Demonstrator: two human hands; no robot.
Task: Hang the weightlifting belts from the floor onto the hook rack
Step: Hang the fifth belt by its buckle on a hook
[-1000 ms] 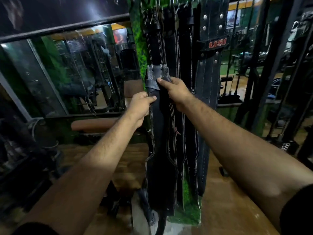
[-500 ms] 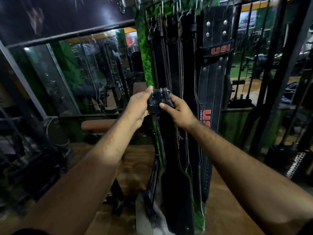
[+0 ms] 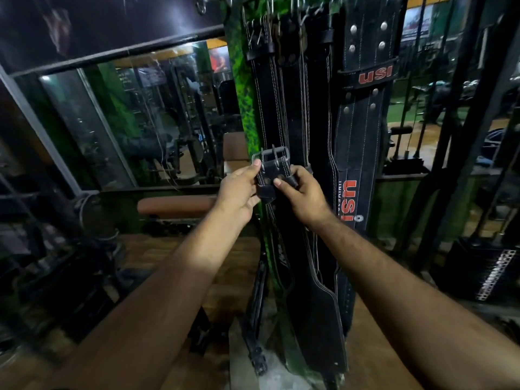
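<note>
The letters "USI" are printed in red on the keeper loop of a wide black leather belt [image 3: 363,114] that hangs at the right of the row, and the same red letters are repeated lower on its tongue, with smaller white lettering beside them that cannot be read. Round metal rivets are set in pairs near its top, and pale stitching is run along its edges.

To its left, several narrower black leather belts [image 3: 281,108] are hung from metal hooks [image 3: 270,4] at the top of a post covered with green leaf-like material [image 3: 244,108]. Their straps are lined with white double stitching and are widened into broad padded back sections near the floor.

The buckle end of one more black belt [image 3: 271,175] is held up in front of the hanging row, below the hooks. A dull grey double-prong metal buckle is carried at its top, with rivets and pale stitching on the folded leather under it. Its strap is seen to trail straight down towards the wooden floor [image 3: 374,347].

The left hand [image 3: 239,195] is closed on the left side of that buckle end, thumb on the front. The right hand [image 3: 304,195] is closed on its right side, thumb pressed near a rivet.

A brown padded bench [image 3: 174,205] is seen behind the left forearm.
</note>
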